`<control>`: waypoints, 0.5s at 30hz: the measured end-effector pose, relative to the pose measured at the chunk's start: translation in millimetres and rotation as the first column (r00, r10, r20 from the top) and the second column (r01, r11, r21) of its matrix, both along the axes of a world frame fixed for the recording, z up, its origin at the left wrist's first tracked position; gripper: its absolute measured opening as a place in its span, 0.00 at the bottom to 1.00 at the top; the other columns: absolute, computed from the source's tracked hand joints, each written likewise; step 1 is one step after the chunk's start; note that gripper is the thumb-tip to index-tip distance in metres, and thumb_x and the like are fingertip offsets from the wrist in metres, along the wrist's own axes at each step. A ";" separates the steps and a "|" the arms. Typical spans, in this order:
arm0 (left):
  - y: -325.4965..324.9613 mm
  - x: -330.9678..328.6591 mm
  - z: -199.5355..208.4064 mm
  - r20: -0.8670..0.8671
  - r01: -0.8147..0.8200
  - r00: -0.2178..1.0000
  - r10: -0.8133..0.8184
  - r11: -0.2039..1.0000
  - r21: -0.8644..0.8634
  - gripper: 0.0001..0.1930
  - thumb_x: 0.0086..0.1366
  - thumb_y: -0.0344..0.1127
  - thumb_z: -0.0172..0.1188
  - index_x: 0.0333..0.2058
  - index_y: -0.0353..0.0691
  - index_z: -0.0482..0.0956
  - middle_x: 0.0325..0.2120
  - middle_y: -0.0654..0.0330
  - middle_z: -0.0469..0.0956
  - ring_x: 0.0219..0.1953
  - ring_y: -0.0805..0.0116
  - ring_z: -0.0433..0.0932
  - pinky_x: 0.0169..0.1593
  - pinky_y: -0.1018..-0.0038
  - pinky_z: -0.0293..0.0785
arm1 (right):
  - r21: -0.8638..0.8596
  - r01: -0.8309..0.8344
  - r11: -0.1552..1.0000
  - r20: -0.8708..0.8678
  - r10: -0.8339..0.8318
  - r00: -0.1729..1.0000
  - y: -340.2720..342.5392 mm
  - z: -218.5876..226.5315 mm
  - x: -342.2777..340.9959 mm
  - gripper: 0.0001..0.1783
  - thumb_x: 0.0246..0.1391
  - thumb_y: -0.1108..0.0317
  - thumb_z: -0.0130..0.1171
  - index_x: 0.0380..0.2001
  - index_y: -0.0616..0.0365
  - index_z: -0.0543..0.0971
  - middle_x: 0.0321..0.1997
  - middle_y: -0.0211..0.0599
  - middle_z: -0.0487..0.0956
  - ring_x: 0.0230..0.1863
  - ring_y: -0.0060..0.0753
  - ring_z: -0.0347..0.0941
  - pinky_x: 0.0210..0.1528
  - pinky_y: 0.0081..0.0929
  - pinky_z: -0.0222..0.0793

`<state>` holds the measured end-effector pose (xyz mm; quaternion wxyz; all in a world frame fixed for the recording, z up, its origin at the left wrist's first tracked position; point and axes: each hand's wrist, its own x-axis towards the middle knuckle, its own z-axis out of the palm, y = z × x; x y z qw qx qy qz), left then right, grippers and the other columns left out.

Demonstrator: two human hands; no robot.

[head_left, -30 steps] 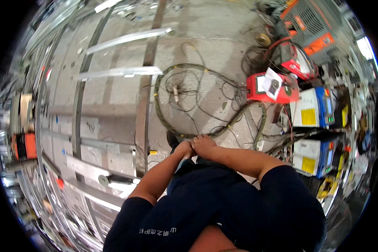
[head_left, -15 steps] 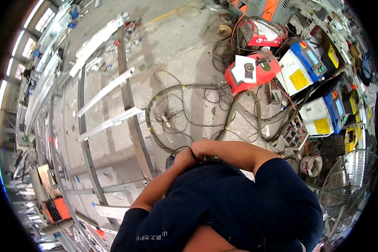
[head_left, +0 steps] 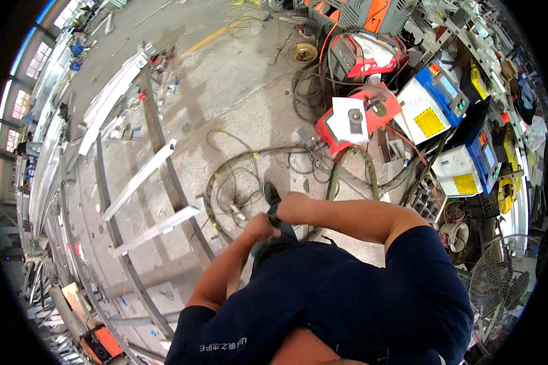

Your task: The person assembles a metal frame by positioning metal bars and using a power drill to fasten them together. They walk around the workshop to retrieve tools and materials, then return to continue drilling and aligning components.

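Observation:
Both my hands are together in front of my waist. My left hand is curled closed, and my right hand is closed just beside it, a little farther right. A small dark piece shows between them; its kind is too small and covered to make out. Beyond the hands a dark shoe shows on the floor. A thick sheathed cable loops over the floor ahead of me, with thinner wires tangled inside its curve.
Two pale metal profiles lie across dark steel rails on my left. At right stand a red machine topped with a white sheet, and blue-and-white machines. A wire-caged fan is near right. Metal stock lines the far left.
My hands have moved forward from my waist, and the dark piece between them shows more. A shoe has come into sight beyond them. My view has shifted, sliding rails and machines leftward.

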<state>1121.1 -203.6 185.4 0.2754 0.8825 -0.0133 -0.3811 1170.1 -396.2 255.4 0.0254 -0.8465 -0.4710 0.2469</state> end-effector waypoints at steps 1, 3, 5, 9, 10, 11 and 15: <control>5.1 17.0 -22.2 0.078 0.032 0.996 -0.031 0.999 -0.016 0.21 0.40 0.43 0.68 0.29 0.31 0.82 0.29 0.41 0.81 0.35 0.44 0.81 0.42 0.58 0.77 | -0.075 -0.044 0.996 -0.035 0.042 0.999 -0.2 3.6 23.9 0.10 0.50 0.67 0.54 0.26 0.54 0.84 0.33 0.39 0.84 0.38 0.41 0.80 0.42 0.39 0.73; -3.2 69.7 18.7 -0.030 0.103 0.994 -0.105 0.993 -0.063 0.25 0.39 0.46 0.69 0.33 0.31 0.82 0.31 0.41 0.82 0.37 0.44 0.81 0.44 0.59 0.76 | -0.172 0.116 0.978 -0.051 -0.127 0.991 -14.1 15.7 75.5 0.10 0.49 0.68 0.54 0.27 0.57 0.85 0.33 0.45 0.84 0.38 0.47 0.82 0.41 0.44 0.76; 20.2 100.8 2.7 -0.118 0.046 0.991 -0.055 0.996 -0.075 0.27 0.39 0.48 0.68 0.35 0.32 0.82 0.31 0.42 0.82 0.38 0.44 0.81 0.45 0.59 0.76 | -0.214 0.270 0.939 -0.085 -0.293 0.952 -36.3 21.8 127.9 0.10 0.50 0.68 0.54 0.29 0.57 0.84 0.33 0.46 0.83 0.37 0.50 0.81 0.39 0.45 0.76; 57.8 185.8 27.5 -0.120 0.000 0.993 -0.018 0.990 -0.144 0.25 0.41 0.46 0.70 0.35 0.33 0.83 0.30 0.45 0.82 0.35 0.48 0.82 0.42 0.61 0.77 | -0.166 0.744 0.647 -0.048 -0.759 0.649 -117.0 3.9 198.4 0.15 0.55 0.66 0.52 0.44 0.59 0.78 0.37 0.52 0.82 0.42 0.54 0.79 0.43 0.47 0.74; 75.1 204.6 13.3 -0.160 -0.043 0.987 0.015 0.984 -0.174 0.23 0.42 0.44 0.70 0.35 0.34 0.83 0.30 0.45 0.82 0.35 0.51 0.82 0.41 0.62 0.76 | -0.178 0.833 0.524 -0.070 -0.851 0.521 -131.7 3.2 209.8 0.17 0.57 0.65 0.52 0.46 0.63 0.75 0.38 0.57 0.81 0.43 0.56 0.78 0.45 0.49 0.73; 81.0 231.0 17.4 -0.104 -0.060 0.994 0.043 0.984 -0.166 0.23 0.42 0.44 0.70 0.35 0.34 0.83 0.29 0.46 0.82 0.34 0.51 0.82 0.40 0.62 0.76 | -0.099 0.860 0.500 -0.089 -0.865 0.493 -143.0 5.6 215.0 0.16 0.58 0.64 0.52 0.45 0.63 0.75 0.37 0.56 0.81 0.41 0.54 0.79 0.42 0.47 0.74; 71.5 332.7 52.9 0.077 -0.099 0.988 0.131 0.938 -0.332 0.20 0.44 0.42 0.68 0.31 0.32 0.81 0.22 0.51 0.80 0.27 0.60 0.81 0.35 0.64 0.75 | -0.087 0.993 0.078 -0.465 -0.885 0.029 -230.9 -90.4 180.6 0.13 0.61 0.66 0.52 0.43 0.64 0.74 0.28 0.46 0.79 0.24 0.41 0.76 0.23 0.36 0.70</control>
